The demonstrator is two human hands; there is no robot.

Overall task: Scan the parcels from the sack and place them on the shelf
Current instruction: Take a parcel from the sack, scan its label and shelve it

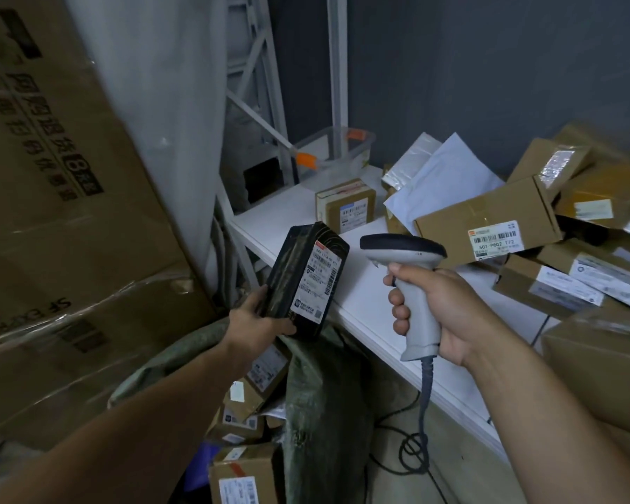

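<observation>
The left hand (257, 314) is gripping the lower end of a black plastic-wrapped rectangular parcel (308, 276), with the thumb lying along its left side and the fingers wrapping underneath, and is holding it tilted up so that its white printed shipping label (319, 281) is facing the camera. The right hand (448, 311) is clenching the handle of a grey pistol-shaped barcode scanner (413, 285), whose dark-topped head is pointing left toward the parcel; scanner and parcel are sitting near each other but apart. A grey coiled cable (424, 401) is hanging from the base of the scanner's handle down toward the floor. Below the left forearm an olive-green woven sack (317, 394) is standing open, with several brown cardboard boxes (244, 463) showing inside it. Behind both hands a white flat shelf board (364, 285) is running from far left to near right. On its far part a small brown taped carton (346, 207) is sitting beside a clear plastic storage tub (333, 154), and to the right a loose heap of brown cardboard parcels (488, 223) and white plastic mailer bags (441, 172) is piling up against the dark grey wall (488, 67). At the left, large brown cardboard cartons (59, 198) wrapped in clear film are standing stacked.
</observation>
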